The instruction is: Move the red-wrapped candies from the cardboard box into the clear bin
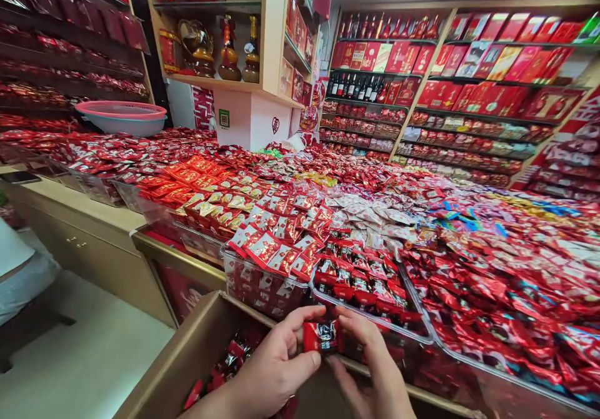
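Above an open cardboard box (pixel 173 356), my left hand (pixel 281 363) pinches a red and black candy packet (pixel 322 336) between thumb and fingers. My right hand (pixel 372 356) has its fingers closed on the packet's right side. Loose red and black packets (pixel 232 356) lie inside the box, partly hidden by my left forearm. Just beyond my hands, a clear bin (pixel 419 336) holds rows of similar red and black packets. Left of it, another clear bin (pixel 262 281) is heaped with red and white packets.
More bins of wrapped sweets (pixel 492 281) spread right and back. A pink and blue basin (pixel 122 119) sits at the back left. Shelves (pixel 398 75) with bottles and red boxes line the walls. At the left edge is a stool leg (pixel 44 328), with pale fabric above.
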`<state>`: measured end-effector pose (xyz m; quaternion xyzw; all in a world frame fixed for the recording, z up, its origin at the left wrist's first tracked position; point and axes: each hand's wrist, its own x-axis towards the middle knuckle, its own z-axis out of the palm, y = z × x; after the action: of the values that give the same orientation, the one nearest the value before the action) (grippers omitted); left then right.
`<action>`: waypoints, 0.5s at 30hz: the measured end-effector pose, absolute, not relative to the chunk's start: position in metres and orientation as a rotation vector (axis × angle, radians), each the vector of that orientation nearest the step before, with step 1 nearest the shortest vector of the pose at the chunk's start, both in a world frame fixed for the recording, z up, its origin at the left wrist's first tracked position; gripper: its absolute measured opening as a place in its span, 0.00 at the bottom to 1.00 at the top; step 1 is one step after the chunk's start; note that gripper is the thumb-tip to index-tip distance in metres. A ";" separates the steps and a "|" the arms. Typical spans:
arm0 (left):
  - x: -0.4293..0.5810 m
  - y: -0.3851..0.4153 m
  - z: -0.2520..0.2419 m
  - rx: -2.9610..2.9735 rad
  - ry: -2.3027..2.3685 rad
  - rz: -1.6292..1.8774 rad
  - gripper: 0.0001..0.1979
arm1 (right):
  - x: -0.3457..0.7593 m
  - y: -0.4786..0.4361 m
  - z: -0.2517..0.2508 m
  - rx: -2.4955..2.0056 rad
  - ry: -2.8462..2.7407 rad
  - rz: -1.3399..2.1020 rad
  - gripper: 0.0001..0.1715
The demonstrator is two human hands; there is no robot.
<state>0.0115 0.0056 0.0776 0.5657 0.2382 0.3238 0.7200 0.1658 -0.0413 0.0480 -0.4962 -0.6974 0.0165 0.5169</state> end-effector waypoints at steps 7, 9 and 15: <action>0.019 0.005 0.074 1.164 0.473 0.718 0.32 | 0.186 -0.044 0.061 -1.208 -1.867 0.009 0.17; 0.017 0.005 0.075 1.207 0.508 0.725 0.31 | 0.186 -0.044 0.062 -1.214 -1.810 0.060 0.15; 0.003 0.007 0.072 1.423 0.561 0.624 0.24 | 0.179 -0.048 0.062 -1.222 -1.815 0.315 0.12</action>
<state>0.0035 0.0073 0.0725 0.6334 0.2496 0.2778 0.6777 0.1790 -0.0484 0.0621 -0.4938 -0.7339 0.1272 0.4488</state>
